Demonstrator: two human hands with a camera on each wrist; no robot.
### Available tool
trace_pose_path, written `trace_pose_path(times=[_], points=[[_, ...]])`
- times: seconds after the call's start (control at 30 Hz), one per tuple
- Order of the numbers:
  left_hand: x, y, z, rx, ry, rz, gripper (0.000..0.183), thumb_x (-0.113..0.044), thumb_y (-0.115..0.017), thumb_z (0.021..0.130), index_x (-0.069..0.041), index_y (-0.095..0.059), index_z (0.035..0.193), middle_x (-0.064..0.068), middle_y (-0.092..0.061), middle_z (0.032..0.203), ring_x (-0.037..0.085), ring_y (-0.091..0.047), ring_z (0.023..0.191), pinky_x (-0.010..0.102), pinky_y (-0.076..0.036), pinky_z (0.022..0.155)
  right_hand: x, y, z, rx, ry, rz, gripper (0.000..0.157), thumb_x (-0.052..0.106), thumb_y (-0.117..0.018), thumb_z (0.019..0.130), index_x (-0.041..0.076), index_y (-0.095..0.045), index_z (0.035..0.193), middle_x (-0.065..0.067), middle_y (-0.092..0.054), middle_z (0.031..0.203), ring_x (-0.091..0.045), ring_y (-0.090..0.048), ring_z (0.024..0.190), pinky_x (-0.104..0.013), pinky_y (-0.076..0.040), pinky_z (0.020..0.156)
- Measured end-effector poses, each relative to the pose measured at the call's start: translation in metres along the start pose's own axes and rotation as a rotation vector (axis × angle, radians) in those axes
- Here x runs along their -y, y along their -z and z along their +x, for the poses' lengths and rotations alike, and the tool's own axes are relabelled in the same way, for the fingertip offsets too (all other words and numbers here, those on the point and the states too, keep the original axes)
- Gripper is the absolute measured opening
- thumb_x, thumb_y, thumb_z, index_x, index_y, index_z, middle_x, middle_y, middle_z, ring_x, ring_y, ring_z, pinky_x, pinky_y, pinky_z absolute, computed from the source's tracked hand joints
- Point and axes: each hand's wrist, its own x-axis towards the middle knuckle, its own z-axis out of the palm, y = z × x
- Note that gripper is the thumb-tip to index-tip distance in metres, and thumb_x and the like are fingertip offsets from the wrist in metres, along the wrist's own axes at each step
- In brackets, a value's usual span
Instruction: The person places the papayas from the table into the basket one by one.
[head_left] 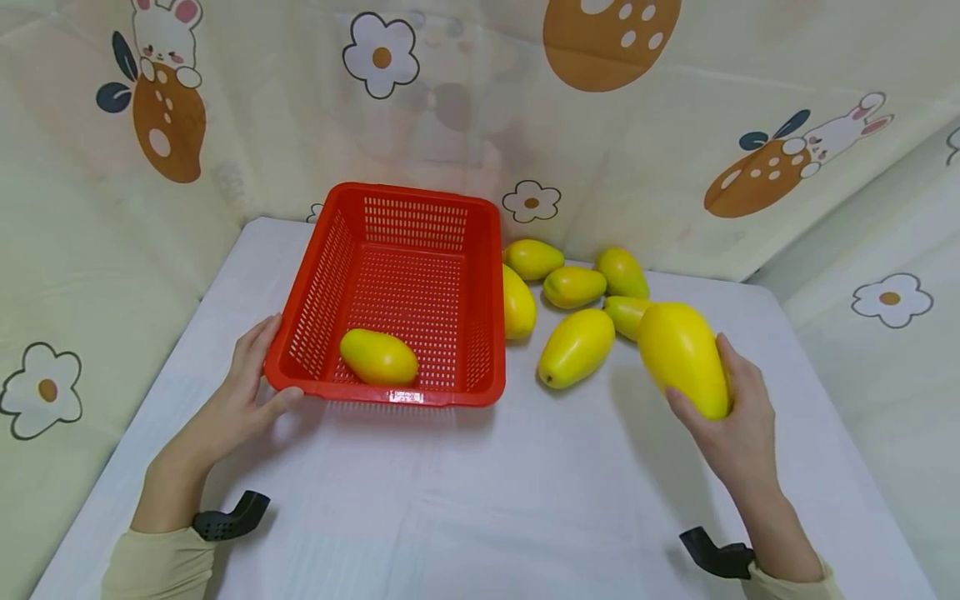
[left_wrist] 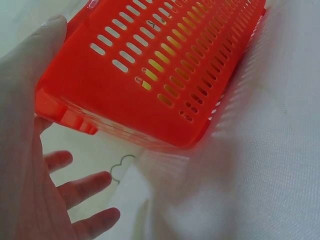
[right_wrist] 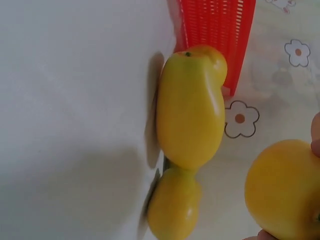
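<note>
A red plastic basket with slotted walls stands on the left of the table, one yellow mango lying inside near its front wall. My left hand grips the basket's near-left corner, thumb at the rim. In the left wrist view the other fingers spread out beneath the rim. On the right, my right hand holds a large yellow mango above the table, thumb and fingers on either side of it. That held mango shows at the lower right of the right wrist view.
Several more mangoes lie right of the basket, among them a near one, a back one and one beside the basket wall. A white cloth covers the table. Patterned curtains hang behind and at both sides.
</note>
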Motion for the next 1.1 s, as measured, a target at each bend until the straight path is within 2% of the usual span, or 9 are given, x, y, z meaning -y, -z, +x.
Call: trace_pose_path(times=[0.2,0.5,0.6,0.83,0.97,1.1], points=[[0.000,0.000,0.000,0.002,0.000,-0.011,0.098,-0.027,-0.068,0.084,-0.032,0.002,0.153,0.009,-0.004,0.156,0.037,-0.023,0.137,0.065,-0.043,0.092,0.015,-0.005,0.001,0.032,0.078,0.005,0.079,0.013,-0.073,0.080,0.025,-0.034,0.148,-0.013,-0.047,0.138,-0.003,-0.037,0.098,-0.012,-0.032,0.078],[-0.003,0.000,0.000,0.001,0.046,-0.027,0.099,-0.028,-0.069,0.083,-0.037,0.001,0.152,0.008,-0.004,0.157,0.035,-0.023,0.138,0.061,-0.046,0.090,0.037,-0.011,0.002,0.089,0.155,0.021,0.079,0.013,-0.076,0.078,0.019,-0.036,0.146,-0.013,-0.046,0.138,-0.010,-0.039,0.097,-0.014,-0.035,0.078],[-0.003,0.001,-0.001,0.002,0.045,-0.026,0.099,-0.029,-0.069,0.084,-0.037,0.002,0.152,0.008,-0.004,0.157,0.036,-0.023,0.138,0.061,-0.046,0.090,0.043,-0.014,0.003,0.096,0.207,0.057,0.080,0.009,-0.076,0.075,0.017,-0.038,0.145,-0.014,-0.044,0.137,-0.010,-0.038,0.101,-0.017,-0.034,0.079],[-0.001,0.001,-0.001,0.002,0.026,-0.022,0.099,-0.028,-0.069,0.084,-0.035,0.002,0.152,0.008,-0.005,0.157,0.036,-0.023,0.138,0.063,-0.044,0.092,0.058,-0.023,0.004,0.123,0.344,0.098,0.084,0.003,-0.080,0.068,0.014,-0.042,0.142,-0.015,-0.042,0.132,-0.016,-0.039,0.106,-0.016,-0.033,0.083],[-0.001,0.000,0.000,-0.005,0.036,-0.020,0.099,-0.029,-0.069,0.083,-0.037,0.002,0.152,0.009,-0.006,0.157,0.036,-0.024,0.138,0.061,-0.046,0.090,0.069,-0.030,0.005,0.153,0.447,0.121,0.085,0.001,-0.083,0.064,0.009,-0.044,0.138,-0.015,-0.046,0.131,-0.020,-0.044,0.109,-0.012,-0.034,0.089],[0.000,0.000,0.000,-0.008,0.028,-0.016,0.099,-0.029,-0.069,0.083,-0.037,0.002,0.152,0.010,-0.007,0.156,0.037,-0.024,0.137,0.062,-0.046,0.089,0.082,-0.037,0.005,0.203,0.487,0.150,0.083,0.001,-0.083,0.064,0.007,-0.043,0.136,-0.011,-0.047,0.136,-0.024,-0.047,0.116,-0.006,-0.033,0.098]])
